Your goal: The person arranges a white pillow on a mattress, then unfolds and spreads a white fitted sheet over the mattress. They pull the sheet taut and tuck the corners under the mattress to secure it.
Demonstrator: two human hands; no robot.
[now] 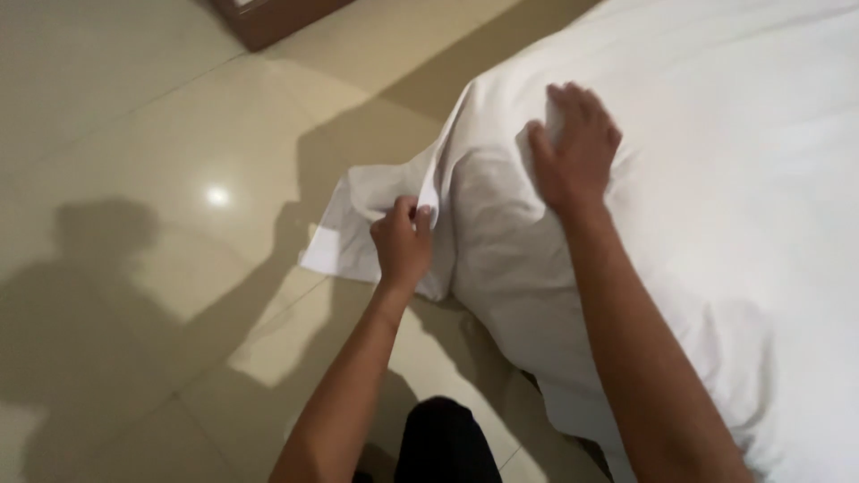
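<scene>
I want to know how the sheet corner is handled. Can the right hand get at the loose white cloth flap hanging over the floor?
Probably yes. The right hand lies flat on the white bed cover, and nothing stands between it and the loose white cloth flap, which the left hand already pinches.

The brown box [268, 13] at the top is cut off by the edge. The white bed [734, 179] runs off the right side. The right hand [577, 148] looks blurry.
</scene>
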